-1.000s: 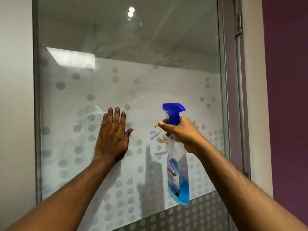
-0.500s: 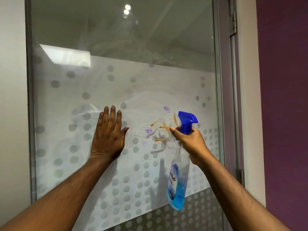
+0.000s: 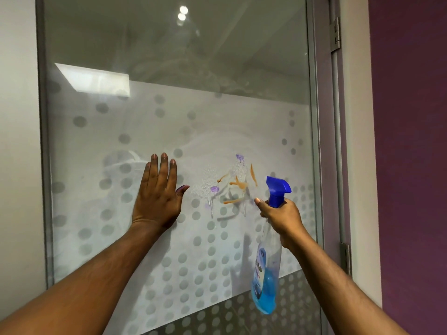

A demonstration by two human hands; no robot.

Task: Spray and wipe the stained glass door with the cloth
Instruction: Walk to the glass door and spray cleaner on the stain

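The glass door has a frosted band with grey dots. Orange streaks and purple blots, the stains, sit mid-pane with wet spray droplets and thin drips around them. My left hand lies flat on the glass left of the stains, fingers together, holding nothing. My right hand grips the neck of a clear spray bottle with a blue trigger head and blue liquid, just right of and below the stains. No cloth is visible.
The door's metal frame runs down the right, with hinges on the jamb. A purple wall stands at the far right and a pale wall at the left.
My right hand moved the bottle right and down, uncovering the stains. Spray droplets and drips now show on the glass. The left hand stayed pressed flat.
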